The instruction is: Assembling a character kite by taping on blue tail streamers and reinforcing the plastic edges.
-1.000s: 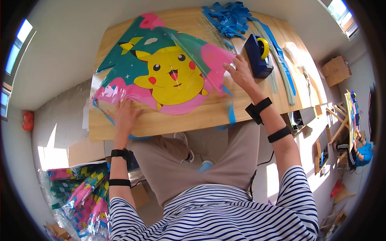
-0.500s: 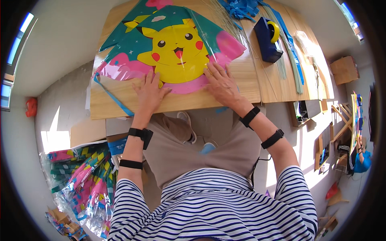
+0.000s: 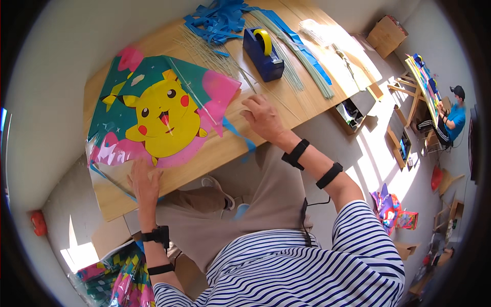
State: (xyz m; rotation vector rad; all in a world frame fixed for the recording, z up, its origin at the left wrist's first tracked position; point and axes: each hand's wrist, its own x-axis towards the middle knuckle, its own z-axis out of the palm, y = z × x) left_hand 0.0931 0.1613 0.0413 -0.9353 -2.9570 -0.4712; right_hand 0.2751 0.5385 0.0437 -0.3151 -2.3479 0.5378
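Two bare hands are positioned over the front part of a wooden bench (image 3: 115, 202). The fingers of the left hand (image 3: 144, 185) are extended and slightly parted; they are laid at the lower edge of a printed plastic sheet (image 3: 169, 117), and nothing is seen gripped. The fingers of the right hand (image 3: 263, 120) are loosely bent, with a gap left at the thumb; nothing is seen held. This hand is placed just beside the sheet, to its right; whether the bench is touched by its fingertips cannot be told from this angle.

The sheet is spread on the left part of the bench, its green and pink ground printed with a yellow figure. A narrow blue strip (image 3: 106, 176) is laid near its lower left corner. A second blue strip (image 3: 238, 134) is located between the sheet and the right hand.

Beyond the right hand, a blue tape dispenser (image 3: 263, 64) is fitted with a yellow roll (image 3: 262, 41). Thin sticks (image 3: 207, 51) are scattered to its left, and a bundle of pale rods (image 3: 307, 65) is laid to its right. Blue ribbons (image 3: 217, 23) are heaped at the far edge. At the far right, a co-worker (image 3: 454, 120) in a blue top is seated.
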